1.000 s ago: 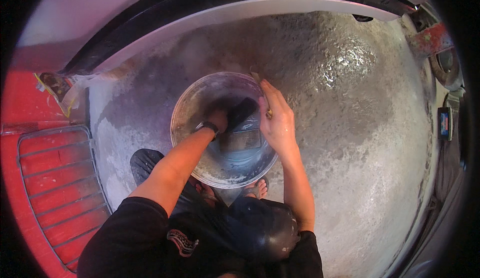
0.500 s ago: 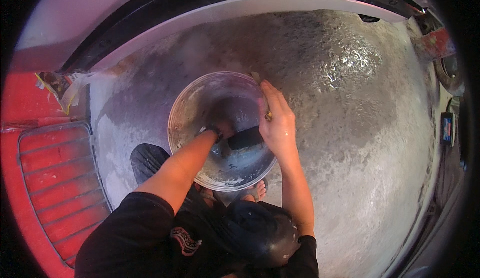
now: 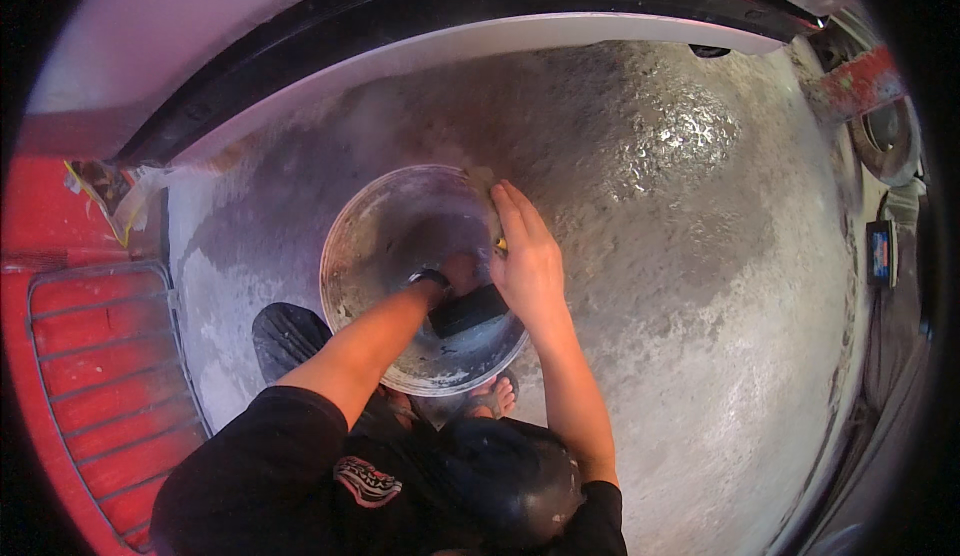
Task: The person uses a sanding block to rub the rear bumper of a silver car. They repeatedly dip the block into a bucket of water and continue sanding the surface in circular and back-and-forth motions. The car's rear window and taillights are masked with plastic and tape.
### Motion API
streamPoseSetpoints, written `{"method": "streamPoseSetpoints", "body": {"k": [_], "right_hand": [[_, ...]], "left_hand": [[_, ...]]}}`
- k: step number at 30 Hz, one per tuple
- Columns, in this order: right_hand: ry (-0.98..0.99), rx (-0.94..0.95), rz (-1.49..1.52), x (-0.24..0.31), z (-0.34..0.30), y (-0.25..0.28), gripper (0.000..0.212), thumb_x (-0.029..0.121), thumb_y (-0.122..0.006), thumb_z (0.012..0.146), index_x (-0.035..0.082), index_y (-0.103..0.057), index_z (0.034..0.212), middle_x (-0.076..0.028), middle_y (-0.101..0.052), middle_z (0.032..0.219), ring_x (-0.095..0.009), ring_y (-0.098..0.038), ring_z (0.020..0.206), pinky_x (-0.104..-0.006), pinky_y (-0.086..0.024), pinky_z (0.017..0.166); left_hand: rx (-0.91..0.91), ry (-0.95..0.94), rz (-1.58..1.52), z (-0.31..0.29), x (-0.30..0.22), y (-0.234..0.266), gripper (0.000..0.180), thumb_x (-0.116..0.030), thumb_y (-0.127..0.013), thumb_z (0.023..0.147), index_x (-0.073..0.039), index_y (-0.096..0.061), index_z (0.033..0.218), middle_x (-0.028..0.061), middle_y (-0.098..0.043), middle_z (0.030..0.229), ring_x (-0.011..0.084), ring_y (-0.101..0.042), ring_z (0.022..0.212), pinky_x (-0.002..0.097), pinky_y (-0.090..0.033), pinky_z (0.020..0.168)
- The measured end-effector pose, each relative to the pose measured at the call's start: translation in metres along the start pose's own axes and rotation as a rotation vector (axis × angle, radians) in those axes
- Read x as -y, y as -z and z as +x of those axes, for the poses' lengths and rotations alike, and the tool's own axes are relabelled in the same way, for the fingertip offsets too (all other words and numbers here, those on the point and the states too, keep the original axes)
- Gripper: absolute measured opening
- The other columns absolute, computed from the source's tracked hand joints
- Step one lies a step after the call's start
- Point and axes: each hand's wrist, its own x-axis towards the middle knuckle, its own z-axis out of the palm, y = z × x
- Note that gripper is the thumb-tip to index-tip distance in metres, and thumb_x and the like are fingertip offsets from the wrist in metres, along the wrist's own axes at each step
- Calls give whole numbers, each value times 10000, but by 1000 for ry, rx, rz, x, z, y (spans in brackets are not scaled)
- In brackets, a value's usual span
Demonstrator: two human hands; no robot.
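Observation:
A round bucket (image 3: 345, 221) with a pale, smeared rim stands in front of my feet. My left hand (image 3: 462, 272) reaches down inside it, a dark band at the wrist; shadow hides the fingers. Close beside that hand, a black rectangular block (image 3: 468, 311) lies low in the bucket. My right hand (image 3: 530, 256) is at the bucket's right rim, fingers together and pointing away from me. Past its fingertips a flat grey end (image 3: 482, 173) shows, and a small yellow piece (image 3: 501, 244) peeks out by the palm; what kind of thing this is cannot be made out.
Around the bucket spreads a concrete floor (image 3: 690, 326) with a wet, shiny patch farther right. A white vehicle panel with a black strip (image 3: 450, 1) arches across the far side. At left are a wire rack (image 3: 100, 356) on red and a crumpled wrapper (image 3: 110, 191).
The whole view has shifted a little, so the bucket and my arms appear slightly left and lower. My left hand remains inside the bucket and my right hand at its rim.

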Motion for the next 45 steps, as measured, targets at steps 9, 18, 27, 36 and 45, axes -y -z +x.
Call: {"method": "streamPoseSetpoints", "body": {"k": [9, 18, 27, 36, 45], "right_hand": [[-166, -122, 235, -6, 8, 2, 334, 63, -660, 1034, -32, -665, 1354, -267, -730, 1250, -445, -717, 1157, -431, -577, 946], [-89, -147, 264, -5, -12, -6, 282, 75, -666, 1018, -50, -690, 1269, -302, -726, 1181, -478, -716, 1112, -492, -574, 947], [-40, -42, 135, -20, -4, -6, 438, 32, -653, 938, -6, -628, 1374, -276, -705, 1248, -482, -710, 1083, -507, -588, 919], [-50, 62, 83, -34, -3, -9, 509, 47, -672, 895, 8, -616, 1399, -222, -668, 1398, -440, -688, 1206, -491, -578, 1012], [13, 70, 51, -29, -14, -8, 589, 52, -676, 854, 4, -595, 1436, -229, -642, 1431, -441, -661, 1251, -486, -561, 1047]], "left_hand": [[-41, -30, -1775, -93, -22, 110, 476, -370, -530, 1109, -20, -602, 1424, 177, -698, 1390, 350, -684, 1269, 513, -506, 1142], [175, -485, -1653, -86, -16, 77, 317, -311, -490, 1115, -99, -707, 1027, 37, -666, 755, 205, -625, 644, 352, -482, 587], [-441, -704, -189, -320, -139, 344, 228, -248, -666, 1035, -62, -663, 1166, 38, -743, 1003, 140, -712, 888, 336, -592, 875], [-1718, -581, 1437, -430, -246, 593, 449, -256, -633, 1026, -172, -626, 1467, 100, -521, 1620, 326, -407, 1553, 605, -222, 1302], [-1487, -651, 1579, -351, -398, 641, 540, -303, -504, 1084, -119, -498, 1592, 100, -404, 1706, 340, -304, 1614, 625, -185, 1316]]}}
